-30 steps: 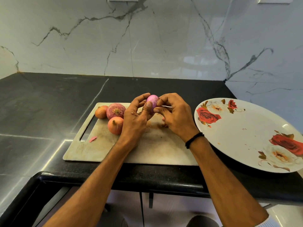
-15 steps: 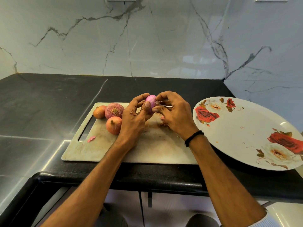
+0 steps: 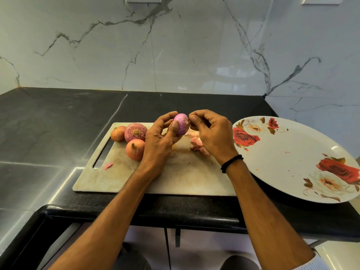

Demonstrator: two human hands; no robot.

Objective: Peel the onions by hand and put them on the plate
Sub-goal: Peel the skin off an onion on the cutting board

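My left hand (image 3: 158, 141) grips a small purple onion (image 3: 182, 123), mostly bare of skin, above the cutting board (image 3: 175, 174). My right hand (image 3: 212, 133) pinches at the onion's right side with thumb and fingertips. Three unpeeled onions lie at the board's far left: a small brown onion (image 3: 117, 133), a larger reddish onion (image 3: 135, 131) and an orange onion (image 3: 135, 149). A white plate with red roses (image 3: 292, 158) sits to the right, holding no onions.
Pink peel scraps (image 3: 198, 145) lie on the board under my right hand, and one pink flake (image 3: 108, 165) sits near the board's handle slot. The black counter (image 3: 48, 123) extends left and back to a marble wall. The counter's front edge is just below the board.
My right fingers have shifted slightly along the onion's right side. The onion has turned a little in my left hand. Nothing else has moved.
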